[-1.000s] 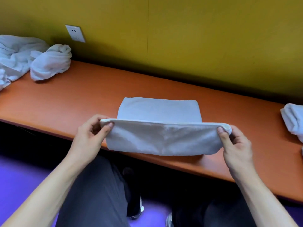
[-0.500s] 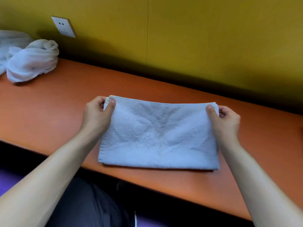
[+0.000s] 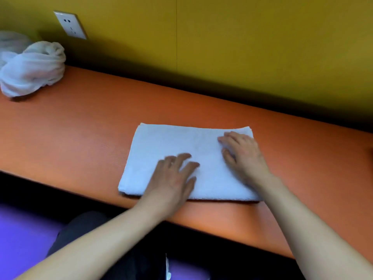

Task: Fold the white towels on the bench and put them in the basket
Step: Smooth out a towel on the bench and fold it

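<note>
Head view: an orange bench (image 3: 80, 128) below a mustard-yellow wall (image 3: 262, 47), with purple floor (image 3: 24, 235) at 7 o'clock.
At 10 o'clock a crumpled white towel (image 3: 33, 69) sits under a wall socket (image 3: 70, 24). Just right of centre, a folded white towel (image 3: 171, 142) lies flat near the bench's front edge; the left hand (image 3: 173, 178) and right hand (image 3: 242, 154) both press on it with fingers spread, gripping nothing.

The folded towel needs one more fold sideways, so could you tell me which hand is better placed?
Probably the right hand: it lies flat beside the folded towel's right edge; the left hand presses mid-towel.
</note>
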